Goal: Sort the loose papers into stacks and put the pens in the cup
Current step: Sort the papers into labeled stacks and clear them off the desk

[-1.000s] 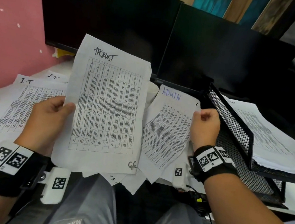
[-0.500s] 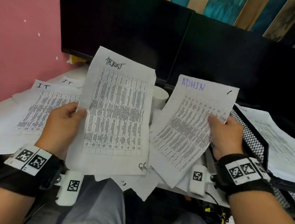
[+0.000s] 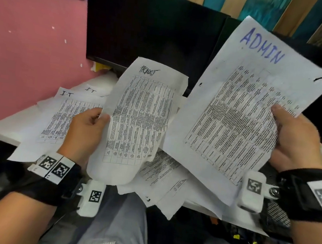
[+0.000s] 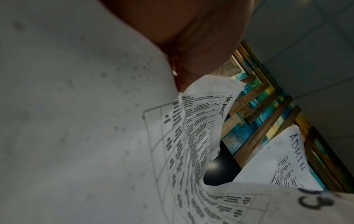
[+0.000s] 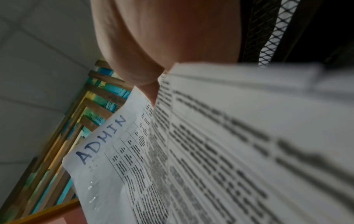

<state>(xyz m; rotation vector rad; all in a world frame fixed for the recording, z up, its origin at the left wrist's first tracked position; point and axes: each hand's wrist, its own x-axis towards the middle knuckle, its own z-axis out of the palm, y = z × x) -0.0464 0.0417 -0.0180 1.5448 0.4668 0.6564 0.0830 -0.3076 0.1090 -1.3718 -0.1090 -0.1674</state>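
Note:
My left hand (image 3: 86, 131) pinches the left edge of a printed sheet with a black handwritten heading (image 3: 140, 119), held upright and curling above the desk; the same sheet (image 4: 201, 121) fills the left wrist view. My right hand (image 3: 294, 141) grips the right edge of a sheet headed ADMIN (image 3: 237, 114) in blue, raised high and tilted; that ADMIN sheet (image 5: 134, 159) also shows in the right wrist view. Sheets marked I-T (image 3: 60, 116) lie flat on the white desk at left. More loose papers (image 3: 165, 182) lie under both held sheets. No pens or cup are visible.
Two dark monitors (image 3: 146, 30) stand behind the papers. A pink wall (image 3: 23, 56) borders the desk on the left. A black mesh tray (image 3: 278, 213) sits low at the right, mostly hidden by my right wrist. My grey-trousered lap (image 3: 116, 227) is below the desk edge.
My right hand has lifted the ADMIN sheet off the pile, up and toward the camera. The left hand's sheet has bent and dropped a little. The white cup behind the papers is now hidden.

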